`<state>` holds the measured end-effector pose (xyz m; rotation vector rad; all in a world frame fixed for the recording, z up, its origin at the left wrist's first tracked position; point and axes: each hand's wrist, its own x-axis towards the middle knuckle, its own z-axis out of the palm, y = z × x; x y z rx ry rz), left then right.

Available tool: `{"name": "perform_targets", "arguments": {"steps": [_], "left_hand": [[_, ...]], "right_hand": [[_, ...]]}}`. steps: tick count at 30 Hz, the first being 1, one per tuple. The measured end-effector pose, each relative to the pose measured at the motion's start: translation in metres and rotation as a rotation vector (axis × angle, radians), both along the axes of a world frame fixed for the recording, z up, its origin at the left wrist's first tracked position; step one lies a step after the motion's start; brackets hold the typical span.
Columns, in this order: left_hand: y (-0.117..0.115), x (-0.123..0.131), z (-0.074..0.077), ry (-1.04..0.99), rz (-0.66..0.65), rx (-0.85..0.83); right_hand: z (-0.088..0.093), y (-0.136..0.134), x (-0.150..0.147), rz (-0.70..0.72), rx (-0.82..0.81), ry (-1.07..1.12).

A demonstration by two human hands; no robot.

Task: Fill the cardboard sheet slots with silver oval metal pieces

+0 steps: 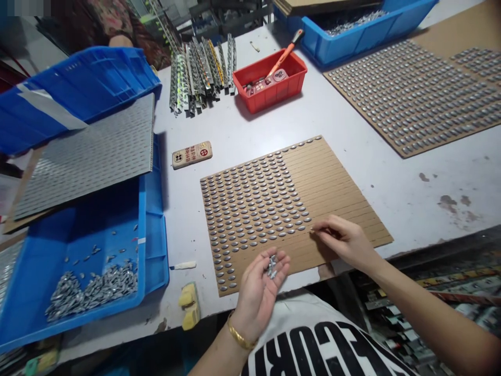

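A brown cardboard sheet [324, 183] with slit lines lies in front of me, its left part set with rows of small silver oval metal pieces [250, 198]. My left hand [260, 284] is cupped palm up over the sheet's near edge, with several loose metal pieces [272, 266] in the palm. Thumb and fingers of my right hand [344, 240] are pinched together at the sheet, just right of the end of a row. A small glinting metal piece shows at those fingertips, mostly hidden.
At left, a blue bin [154, 230] holds loose metal pieces; a filled sheet [90, 156] rests across it. Beyond are a decorated case [191, 155], bundled strips [199, 73], a red tray [274, 96] and another blue bin [352, 47]. Another filled sheet [391, 104] lies right; a yellow block [189, 305] sits near-left.
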<state>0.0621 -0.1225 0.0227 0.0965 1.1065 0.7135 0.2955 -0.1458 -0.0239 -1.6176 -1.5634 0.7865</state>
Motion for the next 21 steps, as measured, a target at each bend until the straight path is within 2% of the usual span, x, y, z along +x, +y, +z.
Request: {"name": "perform_targets", "arguments": {"steps": [5,10,16,21], "left_hand": [[-0.01,0.001,0.004,0.03,-0.076,0.036],[-0.01,0.001,0.008,0.029,-0.149,0.059],[-0.01,-0.002,0.002,0.026,-0.099,0.086],[-0.014,-0.009,0.003,0.041,-0.072,0.088]], "right_hand": [[-0.003,0.012,0.001,0.039,0.021,-0.152],[-0.003,0.015,0.0,0.064,0.058,-0.265],[-0.009,0.013,0.004,0.12,0.084,-0.346],[-0.008,0.011,0.006,0.132,0.098,-0.397]]}}
